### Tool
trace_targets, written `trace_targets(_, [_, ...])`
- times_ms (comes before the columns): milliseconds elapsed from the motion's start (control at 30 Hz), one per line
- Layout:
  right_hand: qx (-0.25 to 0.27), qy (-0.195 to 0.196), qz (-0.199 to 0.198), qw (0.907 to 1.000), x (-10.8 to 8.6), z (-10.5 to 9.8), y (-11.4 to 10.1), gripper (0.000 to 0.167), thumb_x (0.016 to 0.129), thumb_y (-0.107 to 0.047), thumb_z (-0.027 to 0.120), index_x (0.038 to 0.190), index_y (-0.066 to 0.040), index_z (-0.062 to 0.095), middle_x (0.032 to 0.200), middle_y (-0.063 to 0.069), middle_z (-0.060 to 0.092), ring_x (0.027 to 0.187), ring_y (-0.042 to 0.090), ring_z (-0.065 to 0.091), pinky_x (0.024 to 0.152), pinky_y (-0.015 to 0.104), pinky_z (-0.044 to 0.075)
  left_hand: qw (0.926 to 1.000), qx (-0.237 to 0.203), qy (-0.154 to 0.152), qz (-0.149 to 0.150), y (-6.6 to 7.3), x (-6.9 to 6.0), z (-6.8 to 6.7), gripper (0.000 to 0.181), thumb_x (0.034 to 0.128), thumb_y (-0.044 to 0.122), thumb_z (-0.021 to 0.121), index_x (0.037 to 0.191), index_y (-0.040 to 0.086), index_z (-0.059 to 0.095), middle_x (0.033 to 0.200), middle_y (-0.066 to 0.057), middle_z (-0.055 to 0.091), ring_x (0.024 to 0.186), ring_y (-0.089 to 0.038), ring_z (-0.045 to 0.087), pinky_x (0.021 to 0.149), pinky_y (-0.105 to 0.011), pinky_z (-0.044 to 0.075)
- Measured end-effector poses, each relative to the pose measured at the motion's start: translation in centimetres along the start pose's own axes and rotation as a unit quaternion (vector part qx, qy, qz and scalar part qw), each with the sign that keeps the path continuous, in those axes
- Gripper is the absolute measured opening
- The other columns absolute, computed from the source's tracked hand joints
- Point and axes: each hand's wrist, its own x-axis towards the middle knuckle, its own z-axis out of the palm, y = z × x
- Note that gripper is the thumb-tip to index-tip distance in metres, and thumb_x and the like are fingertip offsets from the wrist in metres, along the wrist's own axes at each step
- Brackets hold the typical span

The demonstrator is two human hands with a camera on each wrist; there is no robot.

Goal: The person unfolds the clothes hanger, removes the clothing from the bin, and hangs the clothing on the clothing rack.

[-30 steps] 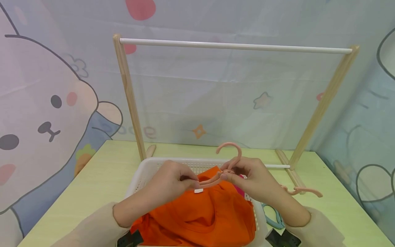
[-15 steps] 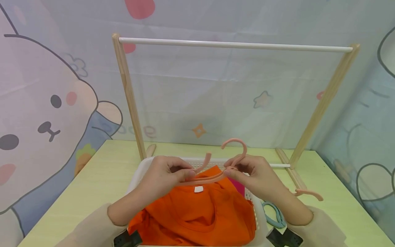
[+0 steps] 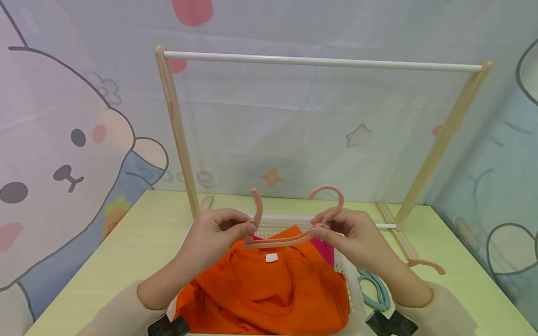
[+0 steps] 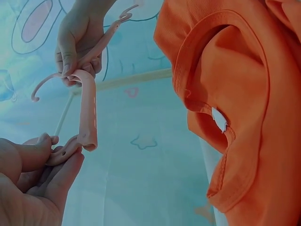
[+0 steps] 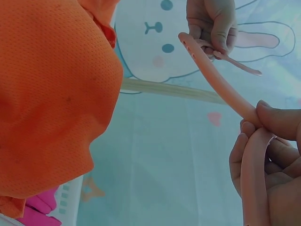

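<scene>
Leftward since a second ago, the left hand (image 3: 216, 235) has moved farther from the right; it pinches the pink hanger (image 3: 279, 242) beside an upturned arm. Under the hanger, an orange shirt (image 3: 260, 284) lies in the white basket (image 3: 357, 303). The right hand (image 3: 355, 233) pinches just below the hook. Farther right, a blue-green item (image 3: 381, 295) and another pink piece (image 3: 428, 264) lie on the surface (image 3: 458, 294), partly hidden.

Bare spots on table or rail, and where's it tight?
Free: table between basket and left edge, beyond the left sleeve; table between loose hanger and right edge; whole white rail. Crowded: above basket, left hand, right hand, held hanger; right of basket, teal item, loose hanger, right forearm.
</scene>
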Motion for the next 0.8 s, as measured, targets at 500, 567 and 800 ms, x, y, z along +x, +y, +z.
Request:
trace_targets(500, [0.001,0.059,-0.007,0.9982,-0.02,-0.07,-0.21,0.005,0.087,-0.002,0.068,0.091,0.001,0.069,0.093,0.01,0.069,0.065,0.013,0.059,0.06,0.023,0.054,0.9973,-0.025,0.066,-0.019,-0.48,-0.65,-0.9,0.014,0.0873,0.009,0.069,0.097,0.0,0.074,0.087,-0.01,0.073,0.088,-0.019,0.066,0.075,-0.021,0.055])
trace_targets(567, [0.004,0.067,-0.006,0.9977,-0.02,-0.07,-0.2,0.005,0.088,-0.002,0.068,0.091,0.002,0.068,0.093,0.005,0.07,0.066,0.013,0.06,0.061,0.023,0.054,0.9963,-0.037,0.075,-0.018,-0.58,-0.68,-0.92,0.014,0.087,0.008,0.069,0.096,-0.001,0.074,0.087,-0.011,0.072,0.088,-0.021,0.066,0.076,-0.021,0.055])
trace_targets(800, [-0.002,0.094,0.009,0.9955,-0.04,-0.11,-0.16,0.009,0.088,-0.003,0.067,0.095,0.004,0.068,0.095,0.006,0.07,0.068,0.012,0.062,0.066,0.021,0.056,0.9896,-0.099,0.101,-0.027,-0.65,-0.81,-0.9,0.016,0.0867,0.01,0.07,0.097,-0.002,0.074,0.084,-0.009,0.071,0.094,-0.014,0.067,0.078,-0.024,0.056])
